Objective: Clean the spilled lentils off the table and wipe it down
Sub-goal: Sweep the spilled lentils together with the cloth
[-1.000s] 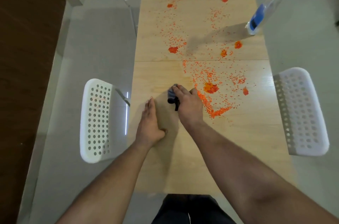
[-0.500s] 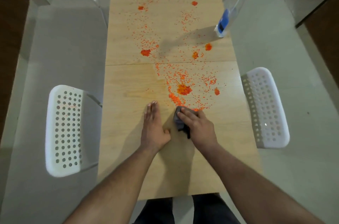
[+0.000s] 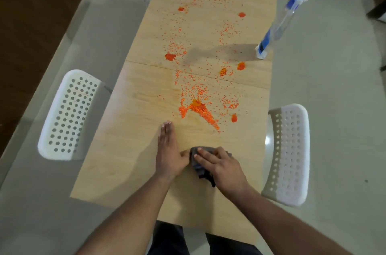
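Orange lentils (image 3: 198, 108) lie scattered along the middle of the long wooden table (image 3: 129, 150), with a dense pile and a streak just ahead of my hands. My right hand (image 3: 225, 168) grips a bunched dark grey cloth (image 3: 201, 173) and presses it onto the table near the front edge. My left hand (image 3: 169, 154) stands on its edge on the table just left of the cloth. Its fingers are straight and point away from me, and its thumb touches the cloth. Most of the cloth is hidden under my right hand.
A clear spray bottle (image 3: 275, 27) with blue label and trigger stands at the table's right edge, farther back. White perforated chairs flank the table: one left (image 3: 69, 115), one right (image 3: 290, 154), two more at the far end. My legs show below the near edge.
My right hand has dragged the cloth from the lentil pile back toward me, ending beside my left hand. A streak of lentils trails behind. The left hand stays upright on the table.
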